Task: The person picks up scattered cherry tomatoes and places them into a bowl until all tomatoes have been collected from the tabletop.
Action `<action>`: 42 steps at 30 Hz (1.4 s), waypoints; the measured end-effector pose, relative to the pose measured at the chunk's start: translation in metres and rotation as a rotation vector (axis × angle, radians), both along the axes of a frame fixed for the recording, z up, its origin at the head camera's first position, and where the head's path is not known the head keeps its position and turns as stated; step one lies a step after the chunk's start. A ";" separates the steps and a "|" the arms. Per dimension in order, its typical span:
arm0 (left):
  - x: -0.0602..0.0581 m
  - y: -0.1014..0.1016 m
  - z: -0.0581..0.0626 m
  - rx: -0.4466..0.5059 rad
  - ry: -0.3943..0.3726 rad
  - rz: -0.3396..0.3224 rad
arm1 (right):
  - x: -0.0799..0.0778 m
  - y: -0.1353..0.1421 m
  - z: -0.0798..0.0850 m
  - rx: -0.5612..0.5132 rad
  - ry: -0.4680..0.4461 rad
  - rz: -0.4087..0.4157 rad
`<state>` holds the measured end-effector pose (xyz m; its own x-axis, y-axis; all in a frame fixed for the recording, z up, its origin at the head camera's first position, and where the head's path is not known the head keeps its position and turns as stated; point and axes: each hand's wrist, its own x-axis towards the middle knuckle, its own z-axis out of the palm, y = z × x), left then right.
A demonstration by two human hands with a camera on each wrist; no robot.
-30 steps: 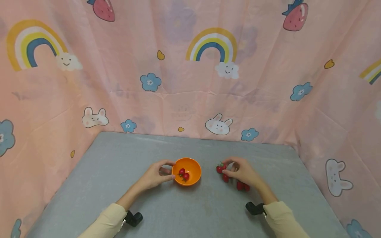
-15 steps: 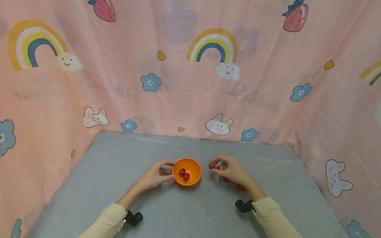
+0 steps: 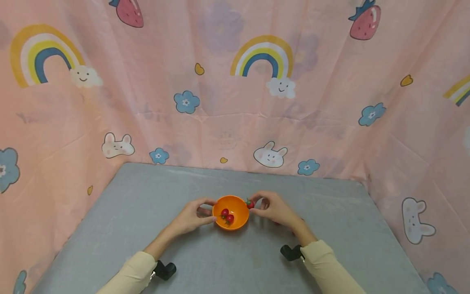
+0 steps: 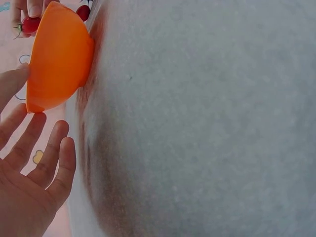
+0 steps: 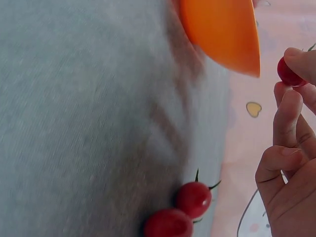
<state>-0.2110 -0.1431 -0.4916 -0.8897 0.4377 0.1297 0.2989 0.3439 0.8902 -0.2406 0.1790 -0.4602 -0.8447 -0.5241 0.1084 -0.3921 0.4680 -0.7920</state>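
Observation:
An orange bowl (image 3: 240,222) stands on the grey table, with two cherry tomatoes (image 3: 229,219) inside. At its left side my left hand (image 3: 189,216) holds the rim between thumb and fingertips; the left wrist view shows the other fingers (image 4: 61,165) spread away from the bowl. My right hand (image 3: 273,208) pinches a cherry tomato (image 5: 289,74) with a green stem between thumb and fingertips. That tomato is right beside the bowl's right rim, above the tabletop.
More cherry tomatoes (image 5: 194,199) lie on the table (image 3: 235,261), mostly hidden under my right hand and wrist in the head view. A pink patterned curtain (image 3: 220,130) hangs behind and at both sides of the table.
My right hand has lifted the cherry tomato from the group at the right and moved left to the bowl's rim. The left hand and bowl have stayed in place.

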 end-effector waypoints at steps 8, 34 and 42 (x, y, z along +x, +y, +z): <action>0.001 0.000 0.001 -0.003 -0.005 0.001 | -0.001 -0.009 -0.002 -0.008 0.005 0.052; 0.000 0.001 0.001 -0.010 0.004 0.003 | 0.005 0.057 -0.012 -0.051 0.025 -0.019; 0.001 0.001 0.002 -0.022 0.005 0.009 | 0.011 0.083 -0.015 -0.039 0.053 -0.051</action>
